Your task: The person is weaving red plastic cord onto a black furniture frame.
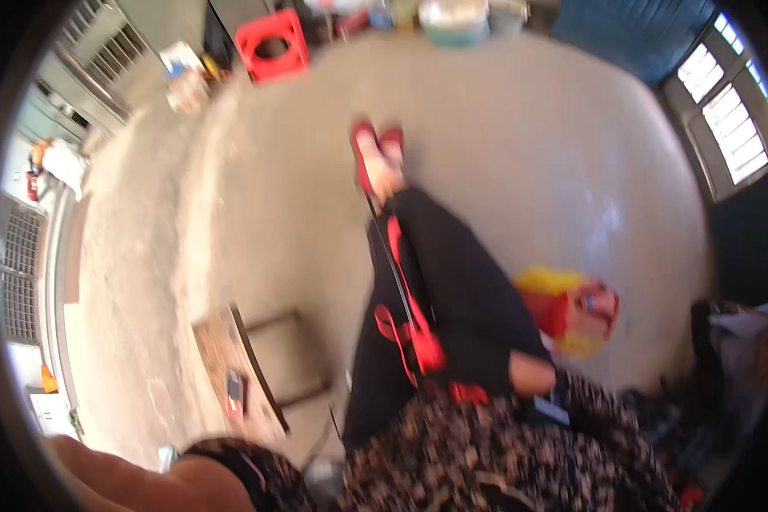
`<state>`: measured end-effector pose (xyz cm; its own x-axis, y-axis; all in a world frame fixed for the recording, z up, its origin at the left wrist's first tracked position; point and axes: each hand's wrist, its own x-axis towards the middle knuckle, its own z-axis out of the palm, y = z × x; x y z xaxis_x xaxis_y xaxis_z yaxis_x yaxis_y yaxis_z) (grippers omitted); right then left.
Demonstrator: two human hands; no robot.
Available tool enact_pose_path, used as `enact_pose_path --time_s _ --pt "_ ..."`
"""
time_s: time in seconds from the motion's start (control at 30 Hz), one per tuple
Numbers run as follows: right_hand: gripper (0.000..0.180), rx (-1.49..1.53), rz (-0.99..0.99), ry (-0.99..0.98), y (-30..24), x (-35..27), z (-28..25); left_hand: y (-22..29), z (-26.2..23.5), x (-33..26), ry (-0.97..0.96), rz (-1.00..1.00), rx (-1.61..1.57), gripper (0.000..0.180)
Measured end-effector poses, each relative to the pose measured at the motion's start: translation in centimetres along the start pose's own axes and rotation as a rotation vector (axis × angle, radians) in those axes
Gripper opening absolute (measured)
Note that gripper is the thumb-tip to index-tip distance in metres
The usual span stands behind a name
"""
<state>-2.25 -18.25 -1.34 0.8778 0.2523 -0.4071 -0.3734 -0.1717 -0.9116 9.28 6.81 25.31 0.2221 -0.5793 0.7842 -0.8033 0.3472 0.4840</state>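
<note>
A long red-and-black thing with a thin black rod (392,256) and a red strap lies along my dark trousers; blur hides its exact kind. Close to its wide red part (427,346), a bare patch of my right arm (532,374) shows between a patterned sleeve and something black. The fingers of my right hand cannot be made out. My left arm (145,478) stretches out to the lower left edge, its hand outside the picture. Near that arm, a dark phone-like object (235,388) rests on a wooden stool (222,346).
A red-and-yellow bag (572,311) sits on the floor to my right. At the back stand a red plastic stool (271,47) and several basins (454,21). Dark piled items (691,418) fill the lower right. Red shoes (371,154) are on my feet.
</note>
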Motion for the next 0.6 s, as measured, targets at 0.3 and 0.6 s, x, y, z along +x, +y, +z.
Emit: enact_pose_path --time_s 0.3,0.6 --pt "0.039 0.055 -0.009 0.075 -0.3 1.3 1.0 -0.3 2.3 2.0 0.17 -0.196 0.069 0.009" --pt "0.066 -0.113 -0.085 -0.018 2.5 -2.7 0.0 -2.1 2.5 2.7 0.136 -0.107 0.189 0.008"
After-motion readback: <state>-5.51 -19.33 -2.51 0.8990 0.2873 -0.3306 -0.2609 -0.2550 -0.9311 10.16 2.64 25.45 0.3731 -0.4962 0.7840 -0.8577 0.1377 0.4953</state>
